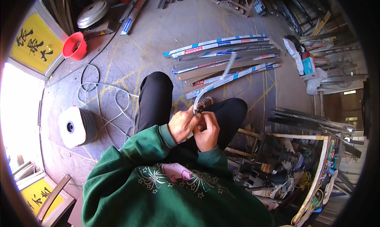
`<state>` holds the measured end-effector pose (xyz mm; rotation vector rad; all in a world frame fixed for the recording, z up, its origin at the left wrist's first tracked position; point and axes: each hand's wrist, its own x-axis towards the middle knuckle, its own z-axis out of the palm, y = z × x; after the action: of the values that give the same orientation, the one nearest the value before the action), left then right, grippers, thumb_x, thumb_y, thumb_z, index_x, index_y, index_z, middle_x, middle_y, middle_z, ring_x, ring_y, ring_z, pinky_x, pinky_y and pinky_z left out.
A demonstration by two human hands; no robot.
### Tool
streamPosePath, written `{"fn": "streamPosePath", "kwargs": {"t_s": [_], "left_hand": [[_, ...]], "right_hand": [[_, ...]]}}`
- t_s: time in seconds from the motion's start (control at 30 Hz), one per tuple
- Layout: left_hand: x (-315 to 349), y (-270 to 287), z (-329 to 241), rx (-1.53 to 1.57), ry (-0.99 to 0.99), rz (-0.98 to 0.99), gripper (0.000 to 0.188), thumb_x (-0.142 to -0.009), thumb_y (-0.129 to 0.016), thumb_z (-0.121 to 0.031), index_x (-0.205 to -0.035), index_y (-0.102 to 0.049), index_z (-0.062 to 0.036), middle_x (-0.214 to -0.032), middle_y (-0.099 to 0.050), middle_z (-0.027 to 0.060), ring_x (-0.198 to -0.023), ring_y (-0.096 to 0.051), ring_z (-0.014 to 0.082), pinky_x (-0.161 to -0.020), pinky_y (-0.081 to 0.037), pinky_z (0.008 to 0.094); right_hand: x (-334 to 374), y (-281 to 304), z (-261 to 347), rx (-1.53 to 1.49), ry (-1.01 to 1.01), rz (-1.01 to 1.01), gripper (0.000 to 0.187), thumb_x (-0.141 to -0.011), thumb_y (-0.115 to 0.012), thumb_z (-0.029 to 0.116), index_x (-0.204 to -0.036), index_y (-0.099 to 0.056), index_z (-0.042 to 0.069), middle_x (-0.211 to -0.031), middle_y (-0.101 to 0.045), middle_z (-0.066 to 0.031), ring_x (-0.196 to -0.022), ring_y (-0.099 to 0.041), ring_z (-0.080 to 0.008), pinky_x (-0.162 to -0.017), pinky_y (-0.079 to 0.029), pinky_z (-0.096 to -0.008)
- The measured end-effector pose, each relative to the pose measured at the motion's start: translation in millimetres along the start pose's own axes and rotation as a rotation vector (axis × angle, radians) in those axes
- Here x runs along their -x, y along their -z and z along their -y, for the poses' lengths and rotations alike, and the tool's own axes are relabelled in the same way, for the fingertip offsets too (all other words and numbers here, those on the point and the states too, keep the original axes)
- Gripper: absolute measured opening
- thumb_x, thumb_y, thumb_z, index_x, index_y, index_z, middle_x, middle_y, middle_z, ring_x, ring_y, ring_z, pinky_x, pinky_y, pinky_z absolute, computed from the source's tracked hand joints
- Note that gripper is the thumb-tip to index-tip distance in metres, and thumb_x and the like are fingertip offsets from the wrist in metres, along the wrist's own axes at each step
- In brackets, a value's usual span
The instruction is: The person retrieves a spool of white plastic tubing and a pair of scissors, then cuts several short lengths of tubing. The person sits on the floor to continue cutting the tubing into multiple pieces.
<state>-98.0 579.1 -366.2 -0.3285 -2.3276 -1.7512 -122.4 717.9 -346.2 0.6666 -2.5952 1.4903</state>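
Note:
Both hands are together above my lap. My left hand (pixel 181 125) is closed at the lower end of a thin, pale, bendy strip (pixel 214 85). The strip curves up and away to the right, over the stacked lengths on the floor. My right hand (pixel 208 131) presses in beside the left, its fingers curled at the same spot. A small dark piece (pixel 199 109) shows at the fingertips; its kind and which hand grips it are hard to make out.
Long wrapped strips (pixel 225 64) lie piled ahead of my knees. At left are a cable spool (pixel 75 127), loops of grey cable (pixel 114 87) and a red bucket (pixel 75 47). A cluttered metal-framed rack (pixel 325 155) stands at right, near bundled dark profiles (pixel 308 120).

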Motion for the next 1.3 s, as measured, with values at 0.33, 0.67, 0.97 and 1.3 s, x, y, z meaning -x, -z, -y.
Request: {"fn": "streamPosePath", "kwargs": {"t_s": [0.33, 0.67, 0.97, 1.3], "left_hand": [[4, -26, -13, -0.029, 0.159, 0.129, 0.034, -0.104, -0.043, -0.026, -0.112, -0.058, 0.0041, -0.076, -0.065, 0.0222, -0.073, -0.065, 0.0403, -0.064, -0.048, 0.0467], [-28, 13, 19, -0.259, 0.137, 0.066, 0.022, -0.096, -0.061, -0.028, -0.089, -0.066, -0.0071, -0.069, -0.063, 0.0197, -0.066, -0.063, 0.0413, -0.058, -0.05, 0.0499], [-55, 52, 29, -0.563, -0.022, 0.254, 0.018, -0.094, -0.062, -0.03, -0.092, -0.07, -0.0141, -0.071, -0.067, 0.0092, -0.064, -0.067, 0.0314, -0.057, -0.053, 0.043], [-56, 62, 35, -0.497, -0.061, 0.01, 0.014, -0.089, -0.068, -0.018, -0.1, -0.071, -0.0098, -0.069, -0.066, 0.0127, -0.061, -0.067, 0.0312, -0.053, -0.053, 0.0401]], "right_hand": [[26, 19, -17, 0.02, -0.044, -0.095, 0.022, -0.081, -0.071, 0.0, -0.1, -0.061, 0.002, -0.067, -0.055, -0.0023, -0.059, -0.053, -0.0098, -0.056, -0.043, -0.0261], [5, 24, -52, -0.976, -0.656, -0.062, 0.018, -0.1, -0.061, 0.017, -0.105, -0.058, 0.0, -0.103, -0.072, -0.0158, -0.066, -0.062, -0.0123, -0.059, -0.047, -0.0247], [-62, 17, -61, -1.115, -0.594, -0.224, 0.011, -0.097, -0.067, 0.017, -0.104, -0.063, 0.01, -0.108, -0.068, -0.0101, -0.075, -0.06, -0.0116, -0.067, -0.047, -0.024], [-61, 13, -56, -0.879, -0.549, -0.228, 0.011, -0.094, -0.069, 0.012, -0.095, -0.06, 0.006, -0.084, -0.067, -0.0065, -0.06, -0.06, -0.0113, -0.055, -0.047, -0.024]]}}
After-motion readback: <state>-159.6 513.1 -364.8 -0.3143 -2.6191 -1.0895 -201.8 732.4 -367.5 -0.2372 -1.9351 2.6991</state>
